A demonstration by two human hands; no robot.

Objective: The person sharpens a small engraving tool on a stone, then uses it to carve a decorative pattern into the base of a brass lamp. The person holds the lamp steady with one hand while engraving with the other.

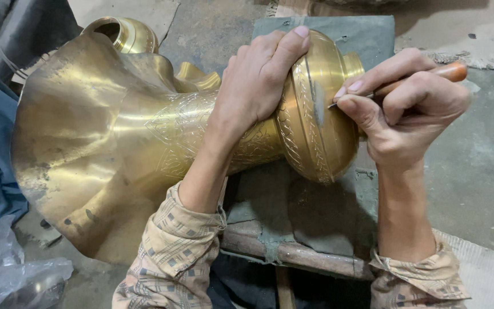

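Lying on its side across a grey-padded wooden rest (338, 34), the big brass vase (144, 131) is clamped by the left hand (253, 86), fingers curled over its bulb. The right hand (413, 111) pinches a wooden-handled engraving tool (424, 77), its tip touching the bulb.

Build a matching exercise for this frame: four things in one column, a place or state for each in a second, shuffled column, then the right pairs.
Things:
1. left hand
2. right hand
3. engraving tool
4. second brass vessel

Places or states:
A. stands behind the flared brass mouth, top left
B. gripped in a fist, tip on the bulb
C. laid over the large brass vase, by its bulb
D. closed around an orange-brown handle

Pairs: 1-C, 2-D, 3-B, 4-A
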